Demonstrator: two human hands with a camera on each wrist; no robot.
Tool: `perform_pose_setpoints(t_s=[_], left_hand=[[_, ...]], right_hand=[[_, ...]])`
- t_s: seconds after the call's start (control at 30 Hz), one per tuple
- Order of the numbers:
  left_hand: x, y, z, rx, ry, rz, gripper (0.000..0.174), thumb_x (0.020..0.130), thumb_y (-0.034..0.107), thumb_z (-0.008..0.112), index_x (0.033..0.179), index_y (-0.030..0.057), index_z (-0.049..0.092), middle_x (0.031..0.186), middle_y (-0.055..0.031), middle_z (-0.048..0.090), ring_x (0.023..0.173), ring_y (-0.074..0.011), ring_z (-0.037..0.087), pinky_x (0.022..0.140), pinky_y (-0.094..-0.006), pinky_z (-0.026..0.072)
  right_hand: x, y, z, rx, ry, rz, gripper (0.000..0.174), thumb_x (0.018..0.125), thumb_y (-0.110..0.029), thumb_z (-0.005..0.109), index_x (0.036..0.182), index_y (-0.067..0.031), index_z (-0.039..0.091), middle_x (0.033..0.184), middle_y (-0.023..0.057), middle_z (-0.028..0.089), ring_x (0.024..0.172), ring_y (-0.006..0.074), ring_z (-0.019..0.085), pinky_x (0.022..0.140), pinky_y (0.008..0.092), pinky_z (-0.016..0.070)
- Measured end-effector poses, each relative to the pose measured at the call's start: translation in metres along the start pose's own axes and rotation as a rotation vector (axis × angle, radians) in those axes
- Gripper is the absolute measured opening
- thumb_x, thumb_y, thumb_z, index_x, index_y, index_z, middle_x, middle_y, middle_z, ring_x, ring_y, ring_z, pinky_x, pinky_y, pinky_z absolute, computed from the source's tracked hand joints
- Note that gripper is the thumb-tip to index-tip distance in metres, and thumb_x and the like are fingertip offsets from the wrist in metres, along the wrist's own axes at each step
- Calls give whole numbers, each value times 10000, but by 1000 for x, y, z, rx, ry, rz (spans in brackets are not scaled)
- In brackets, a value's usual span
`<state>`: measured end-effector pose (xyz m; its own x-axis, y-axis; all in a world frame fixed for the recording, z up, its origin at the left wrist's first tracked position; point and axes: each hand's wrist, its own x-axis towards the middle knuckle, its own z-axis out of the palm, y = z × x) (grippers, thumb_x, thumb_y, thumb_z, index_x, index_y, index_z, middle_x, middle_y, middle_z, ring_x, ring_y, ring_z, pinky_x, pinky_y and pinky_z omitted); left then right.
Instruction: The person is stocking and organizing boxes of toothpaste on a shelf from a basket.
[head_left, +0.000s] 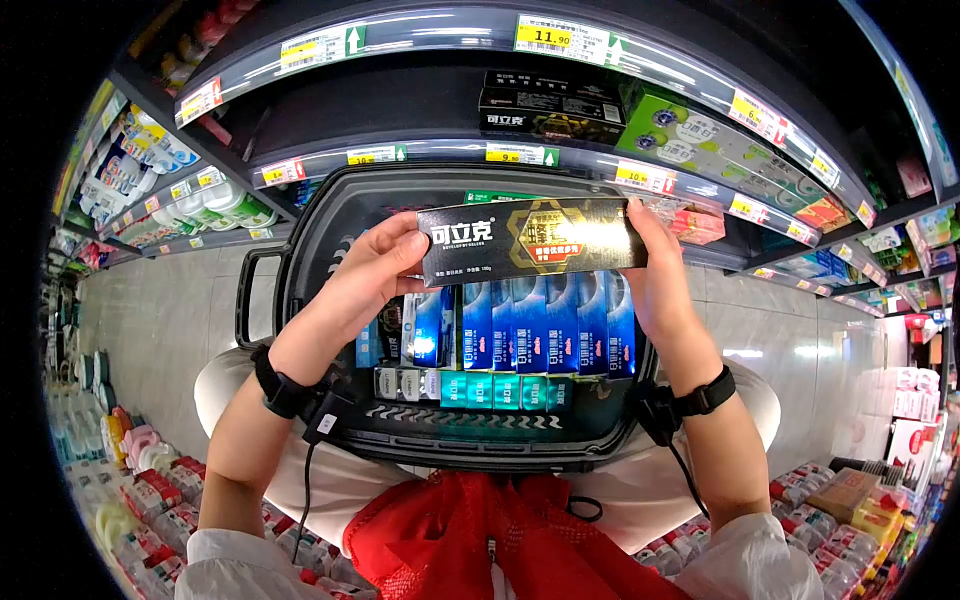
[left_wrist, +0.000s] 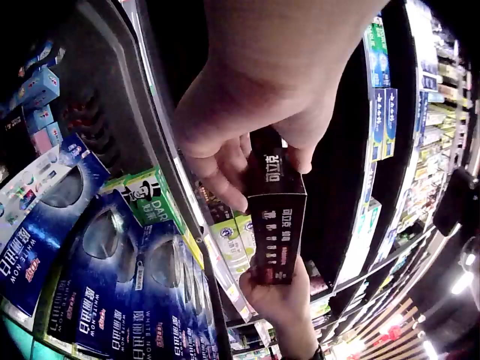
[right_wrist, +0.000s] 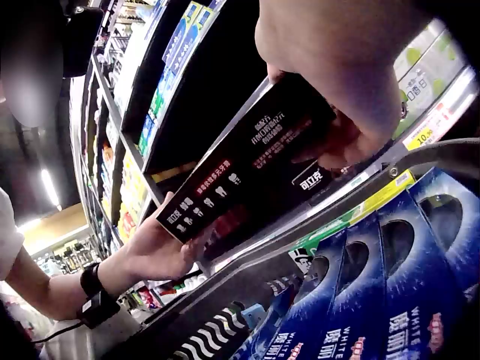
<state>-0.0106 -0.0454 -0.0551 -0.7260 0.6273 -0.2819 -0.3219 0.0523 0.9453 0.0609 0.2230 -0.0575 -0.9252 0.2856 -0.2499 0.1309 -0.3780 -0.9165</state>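
Observation:
In the head view a long black toothpaste box (head_left: 480, 262) with a gold honeycomb print is held level over a dark basket (head_left: 460, 438). My left hand (head_left: 372, 268) grips its left end between thumb and fingers, and my right hand (head_left: 662, 285) grips the right end. Both wrist views show the box (left_wrist: 277, 225) from its narrow side, with fingers curled about its ends. Below it, blue toothpaste boxes (head_left: 545, 325) stand in a row inside the basket. Teal boxes (head_left: 507, 391) line up in front of those. Part of the basket's contents is hidden behind the held box.
Ahead is a store shelf with price tags (head_left: 555, 38). Similar black boxes (head_left: 550, 108) lie on it, beside green-and-white boxes (head_left: 680, 130). Packed bottles (head_left: 165, 500) stand on the floor at the lower left. The basket's handle (head_left: 258, 300) sticks out on the left.

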Motion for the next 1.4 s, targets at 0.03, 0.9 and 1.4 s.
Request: perform_pose_setpoints(t_s=[0.03, 0.9, 1.4], left_hand=[[-1, 1, 2, -28, 10, -4, 431, 851, 357, 520, 1169, 77, 444, 1033, -13, 563, 924, -86, 541, 784, -271, 456], [-10, 5, -2, -140, -56, 127, 658, 689, 409, 703, 1172, 43, 445, 1043, -24, 564, 955, -100, 540, 835, -252, 425], [-11, 4, 0, -120, -88, 117, 664, 659, 409, 728, 1147, 34, 479, 1047, -22, 567, 960, -105, 532, 854, -257, 402]], right_hand=[[1, 2, 0, 28, -25, -4, 340, 853, -343, 495, 1018, -49, 542, 969, 37, 569, 901, 109, 517, 818, 276, 387], [0, -15, 13, 423, -484, 42, 558, 919, -452, 199, 1175, -13, 430, 1173, 170, 492, 1069, 263, 486, 923, 371, 370], [4, -7, 8, 402, -493, 60, 519, 921, -440, 206, 1176, -49, 432, 1203, 182, 472, 1088, 286, 482, 919, 407, 385]])
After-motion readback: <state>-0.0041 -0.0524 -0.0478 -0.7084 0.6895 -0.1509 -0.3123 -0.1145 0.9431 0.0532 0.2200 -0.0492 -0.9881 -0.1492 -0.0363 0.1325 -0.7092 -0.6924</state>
